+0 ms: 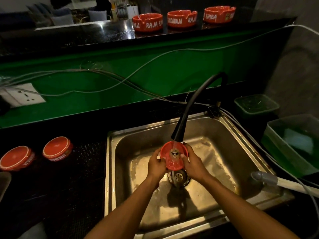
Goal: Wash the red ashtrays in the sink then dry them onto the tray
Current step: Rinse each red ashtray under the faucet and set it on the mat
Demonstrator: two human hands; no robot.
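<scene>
The sink (215,135) is a big metal box, shiny and wet, set into the dark desk (69,187). I wash inside it. The black tap (188,116) bends over like a long neck and pours water down.

I hold one red ashtray (173,156) under the water, right over the drain (178,178). My left hand (156,163) has its grip curled on the left edge. My right hand (193,163) grips the right edge, with the thumb inside the bowl. To do this well, I think I should tip the ashtray so the dirty water runs out, rub all round the inside with my thumb, and hold tight, because it looks hard, smooth and slippery when wet.

Two ashtrays (57,149) lie upside down on the desk, left of the sink. They are round and flat on top. Three more (182,18) sit up on the high shelf (86,33), with white letters on their sides.
</scene>
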